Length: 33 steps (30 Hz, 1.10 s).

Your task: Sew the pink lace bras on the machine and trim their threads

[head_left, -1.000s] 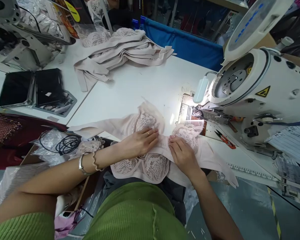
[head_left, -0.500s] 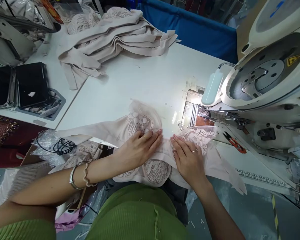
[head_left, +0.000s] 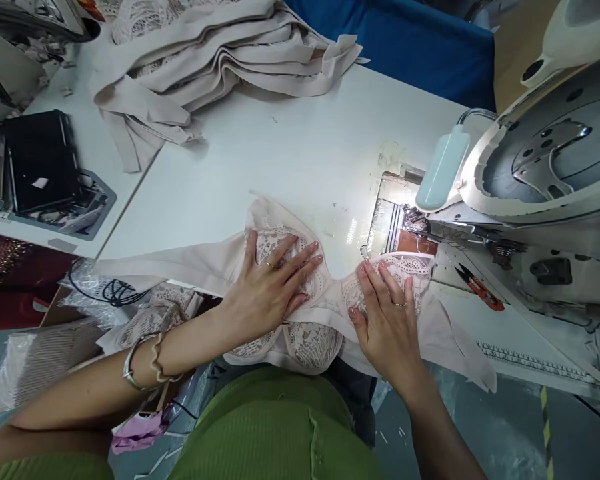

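A pale pink lace bra [head_left: 333, 293] lies spread along the front edge of the white table, its side bands stretching to both sides. My left hand [head_left: 270, 287] rests on the left cup with fingers spread. On the right cup lies my right hand [head_left: 387, 317], its fingers slightly apart and flat on the lace. Another lace bra [head_left: 313, 343] hangs below the table edge, over my lap. The right cup's upper edge is close to the lit needle area of a sewing machine [head_left: 420, 223].
A pile of beige bra pieces [head_left: 220, 67] lies at the back left. Red-handled thread snips [head_left: 480, 287] are right of the bra. A pale green lamp [head_left: 443, 170] hangs by the machine. A black tablet-like case [head_left: 43, 160] lies far left, above a box with plastic bags [head_left: 100, 293].
Both hands have gone from gathered fingers near the bra's centre to spread, flat fingers over the cups. The left cup now lies flatter and more exposed. The view has shifted slightly.
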### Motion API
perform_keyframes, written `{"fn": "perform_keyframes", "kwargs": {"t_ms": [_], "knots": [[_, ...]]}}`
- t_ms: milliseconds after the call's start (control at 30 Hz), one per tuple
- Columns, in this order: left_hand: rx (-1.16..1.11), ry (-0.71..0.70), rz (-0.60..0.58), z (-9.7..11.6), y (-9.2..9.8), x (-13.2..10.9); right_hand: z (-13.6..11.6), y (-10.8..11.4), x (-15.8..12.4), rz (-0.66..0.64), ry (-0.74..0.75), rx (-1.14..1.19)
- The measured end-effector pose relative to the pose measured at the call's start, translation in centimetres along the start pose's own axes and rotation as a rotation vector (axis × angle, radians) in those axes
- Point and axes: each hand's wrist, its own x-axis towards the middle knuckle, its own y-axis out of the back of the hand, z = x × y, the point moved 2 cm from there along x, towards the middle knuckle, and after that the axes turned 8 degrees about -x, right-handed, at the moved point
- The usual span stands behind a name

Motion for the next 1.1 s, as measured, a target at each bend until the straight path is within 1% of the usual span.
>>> {"fn": "perform_keyframes", "kwargs": {"t_ms": [233, 400, 567, 767, 867, 967, 1033, 1100], "knots": [[-0.018, 0.008, -0.026, -0.2, 0.0, -0.2, 0.1, 0.0, -0.1, -0.005, -0.031, 0.020], [-0.013, -0.023, -0.033, -0.6, 0.1, -0.4, 0.4, -0.1, 0.0, -0.018, -0.010, 0.013], [-0.004, -0.015, -0.045, -0.7, 0.1, -0.5, 0.6, -0.1, -0.1, -0.017, -0.003, 0.017], [-0.024, -0.013, -0.025, -0.7, -0.2, -0.4, 0.7, -0.1, -0.1, 0.004, -0.001, 0.010], [0.003, -0.003, 0.015, -0.6, -0.7, -0.6, 0.9, -0.1, -0.5, 0.079, 0.018, 0.025], [0.058, 0.026, 0.136, -0.3, -1.1, -1.4, 1.0, -0.3, -1.7, 0.219, 0.104, 0.009], [0.087, -0.014, 0.199, 0.2, -1.5, -2.2, 0.9, -0.8, -3.0, 0.267, 0.148, -0.032], [0.111, -0.102, 0.246, 0.6, -1.9, -3.1, 1.0, -1.5, -4.2, 0.278, 0.174, -0.097]]}}
